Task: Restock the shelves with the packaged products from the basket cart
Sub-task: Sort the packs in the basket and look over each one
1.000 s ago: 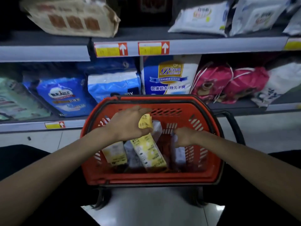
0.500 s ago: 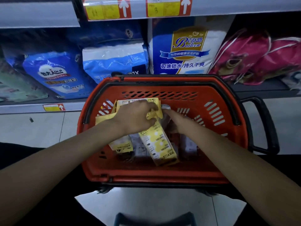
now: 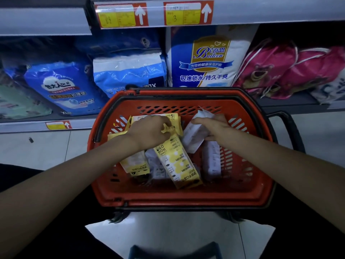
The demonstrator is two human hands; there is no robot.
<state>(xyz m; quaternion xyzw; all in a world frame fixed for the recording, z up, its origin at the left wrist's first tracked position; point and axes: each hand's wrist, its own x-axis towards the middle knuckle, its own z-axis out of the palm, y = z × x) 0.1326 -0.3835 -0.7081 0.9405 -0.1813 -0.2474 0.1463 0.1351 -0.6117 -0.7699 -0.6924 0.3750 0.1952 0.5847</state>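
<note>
Blue-and-white pack (image 3: 209,58): "Baileen"
Blue bag (image 3: 63,86): "Dr.P", "XL"
Yellow pack (image 3: 175,161): "0%"
Left shelf tag (image 3: 121,15): "89"
Right shelf tag (image 3: 188,14): "3"

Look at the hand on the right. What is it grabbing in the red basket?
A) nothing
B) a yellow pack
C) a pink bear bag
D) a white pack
D: the right hand has its fingers closed around a white pack lifted at an angle inside the red basket, while the left hand takes the yellow pack.

Packs (image 3: 178,166) in basket (image 3: 186,200) (shelf (image 3: 291,103) behind, floor (image 3: 164,238) beneath)
</note>
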